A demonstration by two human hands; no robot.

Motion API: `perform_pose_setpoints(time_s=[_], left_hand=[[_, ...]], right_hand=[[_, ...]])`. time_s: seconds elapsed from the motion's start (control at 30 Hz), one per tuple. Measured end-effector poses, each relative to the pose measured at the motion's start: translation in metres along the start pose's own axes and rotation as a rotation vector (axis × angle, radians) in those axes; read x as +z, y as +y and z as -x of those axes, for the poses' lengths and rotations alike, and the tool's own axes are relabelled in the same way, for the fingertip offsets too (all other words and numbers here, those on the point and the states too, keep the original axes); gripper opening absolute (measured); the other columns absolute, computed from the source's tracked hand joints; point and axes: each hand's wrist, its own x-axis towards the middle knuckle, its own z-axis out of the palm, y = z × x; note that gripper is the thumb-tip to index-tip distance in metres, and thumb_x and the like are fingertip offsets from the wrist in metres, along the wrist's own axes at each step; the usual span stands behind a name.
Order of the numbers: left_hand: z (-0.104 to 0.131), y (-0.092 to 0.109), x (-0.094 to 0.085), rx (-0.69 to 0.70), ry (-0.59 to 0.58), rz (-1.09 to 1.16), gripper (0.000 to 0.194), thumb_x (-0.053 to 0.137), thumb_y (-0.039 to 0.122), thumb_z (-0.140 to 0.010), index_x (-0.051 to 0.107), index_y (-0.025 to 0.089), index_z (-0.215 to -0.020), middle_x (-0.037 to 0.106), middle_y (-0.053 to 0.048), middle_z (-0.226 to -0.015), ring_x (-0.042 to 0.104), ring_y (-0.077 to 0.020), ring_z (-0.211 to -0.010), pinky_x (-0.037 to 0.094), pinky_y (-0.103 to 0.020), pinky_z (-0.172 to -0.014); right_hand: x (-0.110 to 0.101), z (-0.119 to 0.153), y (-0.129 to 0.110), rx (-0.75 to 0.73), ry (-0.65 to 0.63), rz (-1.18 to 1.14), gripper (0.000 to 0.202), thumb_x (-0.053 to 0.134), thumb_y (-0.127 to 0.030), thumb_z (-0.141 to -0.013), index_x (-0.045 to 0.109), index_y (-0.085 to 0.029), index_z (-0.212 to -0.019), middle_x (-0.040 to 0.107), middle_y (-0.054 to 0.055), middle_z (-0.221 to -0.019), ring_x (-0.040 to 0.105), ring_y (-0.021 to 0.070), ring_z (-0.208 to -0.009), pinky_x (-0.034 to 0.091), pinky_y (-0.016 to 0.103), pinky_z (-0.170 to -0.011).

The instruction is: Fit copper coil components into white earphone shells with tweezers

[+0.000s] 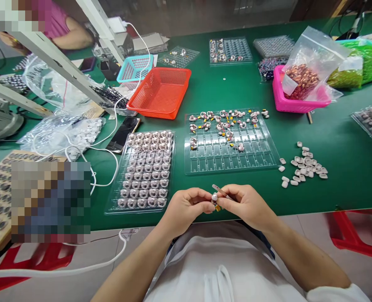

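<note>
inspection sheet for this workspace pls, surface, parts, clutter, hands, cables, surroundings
Surface: green tabletop, crowded at left
Job's things: white-and-yellow part between the hands; part-filled clear tray; loose white pieces
Clutter: red basket, phone
Grippers: left hand pinches the part; right hand steadies it, holding a thin tool
Cables: white cables over the tabletop and below its edge
Surroundings: another person's arm, far left; red seats below
</note>
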Motion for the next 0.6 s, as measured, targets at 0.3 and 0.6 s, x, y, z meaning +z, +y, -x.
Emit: perform_pose_setpoints(time_s=[0.3, 0.6], left_hand=[[-0.0012, 0.0055, -0.0046, -0.052, -0.003, 0.123, 0.022, 0.088, 0.023, -0.063, 0.077, 0.012, -0.078, 0.076, -0.004, -0.068, 0.071, -0.0169, -0.063, 0.06, -0.03, -0.067], [0.0031, -0.0027, -0.002, -0.092, -0.078, 0.253, 0.025, 0.089, 0.024, -0.066, 0.078, 0.012, -0.085, 0.078, -0.006, -0.077, 0.073, -0.018, -0.067, 0.062, -0.033, -0.073]], right_hand=[[0.0005, 0.0106, 0.0057, -0.535, 0.018, 0.371, 0.026, 0.056, -0.016, -0.095, 0.069, -0.024, -0.115, 0.066, 0.006, -0.096, 0.061, 0.0149, -0.076, 0.049, 0.026, -0.065], [-0.0001, 0.0088, 0.006, -0.639, 0.046, 0.346, 0.02, 0.055, -0.012, -0.094, 0.064, -0.023, -0.108, 0.066, 0.005, -0.091, 0.062, 0.0151, -0.075, 0.052, 0.026, -0.064]])
